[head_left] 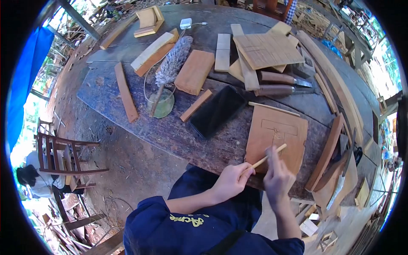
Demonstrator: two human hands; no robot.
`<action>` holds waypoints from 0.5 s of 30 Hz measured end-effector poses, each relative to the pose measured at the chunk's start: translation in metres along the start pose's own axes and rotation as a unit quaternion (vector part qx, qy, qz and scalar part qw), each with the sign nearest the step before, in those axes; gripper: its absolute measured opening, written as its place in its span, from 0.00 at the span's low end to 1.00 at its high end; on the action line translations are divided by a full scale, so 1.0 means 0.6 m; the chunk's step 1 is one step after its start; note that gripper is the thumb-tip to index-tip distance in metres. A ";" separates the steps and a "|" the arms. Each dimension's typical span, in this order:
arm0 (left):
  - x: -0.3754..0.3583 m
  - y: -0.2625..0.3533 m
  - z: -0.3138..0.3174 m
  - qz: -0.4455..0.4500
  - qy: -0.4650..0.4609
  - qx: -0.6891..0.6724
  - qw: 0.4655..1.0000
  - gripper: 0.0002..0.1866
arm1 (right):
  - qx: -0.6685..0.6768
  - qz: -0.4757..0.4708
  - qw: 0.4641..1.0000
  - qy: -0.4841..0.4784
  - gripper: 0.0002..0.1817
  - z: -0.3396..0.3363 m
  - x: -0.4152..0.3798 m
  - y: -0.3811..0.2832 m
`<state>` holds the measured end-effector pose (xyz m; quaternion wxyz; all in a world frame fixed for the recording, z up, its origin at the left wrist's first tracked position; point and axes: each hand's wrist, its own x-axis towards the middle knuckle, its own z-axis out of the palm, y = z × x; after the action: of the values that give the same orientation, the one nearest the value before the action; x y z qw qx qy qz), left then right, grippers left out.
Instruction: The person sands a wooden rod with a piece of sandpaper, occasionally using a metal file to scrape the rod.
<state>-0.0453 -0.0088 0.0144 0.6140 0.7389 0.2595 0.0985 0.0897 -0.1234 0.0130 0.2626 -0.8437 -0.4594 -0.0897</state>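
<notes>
Left hand (231, 182) just off the near-left corner of the incised wooden board (254, 135), fingers pinching a slim wooden stick (260, 162); the stick slants away and rightward above the board! Right hand (279, 176), nearer the far tip, blurs over the board's near half; its grip, can't tell.

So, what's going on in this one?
A person at a cluttered wooden bench has a pale stick pinched in the left hand, held over a board marked with an outline. The right hand is at the stick too, but it is blurred, so its grip is unclear. A dark-screened phone lies left of the board, and two brown-handled tools lie beyond it.
</notes>
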 end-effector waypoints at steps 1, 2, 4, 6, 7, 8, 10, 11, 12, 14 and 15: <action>0.000 0.001 0.000 -0.006 -0.001 -0.003 1.000 0.09 | -0.005 0.006 0.999 -0.039 0.28 -0.009 -0.012 -0.015; 0.000 0.001 0.001 -0.012 -0.004 -0.006 1.000 0.09 | -0.004 0.005 0.999 -0.038 0.28 -0.013 -0.006 -0.011; 0.001 -0.008 0.005 0.032 0.018 -0.010 0.999 0.09 | -0.021 -0.004 0.999 -0.025 0.28 -0.020 0.012 0.012; 0.005 -0.005 0.001 0.023 -0.001 -0.004 1.000 0.10 | -0.022 0.015 1.000 0.005 0.28 -0.013 0.027 0.029; 0.006 -0.008 0.002 0.024 -0.001 -0.005 1.000 0.10 | -0.035 0.033 0.999 -0.001 0.29 -0.013 0.030 0.027; 0.007 -0.012 0.004 0.025 0.003 -0.003 1.000 0.10 | -0.048 0.052 0.997 -0.007 0.29 -0.013 0.033 0.026; 0.007 -0.014 0.005 0.023 0.006 -0.001 1.000 0.11 | -0.024 0.026 0.999 -0.007 0.30 -0.014 0.017 -0.002; 0.006 -0.015 0.006 0.020 0.007 -0.001 1.000 0.11 | -0.015 0.012 0.999 -0.049 0.30 -0.020 0.006 -0.014; 0.006 -0.015 0.006 0.016 0.008 0.000 1.000 0.11 | -0.006 -0.001 0.996 -0.091 0.30 -0.023 -0.001 -0.020; 0.009 -0.012 0.004 0.021 0.008 0.000 1.000 0.11 | 0.018 -0.007 0.997 -0.068 0.28 -0.022 0.017 0.009; 0.008 -0.011 0.004 0.028 0.010 0.000 1.000 0.11 | 0.005 0.002 0.999 -0.035 0.27 -0.021 0.034 0.027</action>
<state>-0.0417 -0.0075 0.0067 0.6082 0.7449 0.2449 0.1232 0.1155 -0.1225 0.0257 0.2507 -0.8462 -0.4667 -0.0574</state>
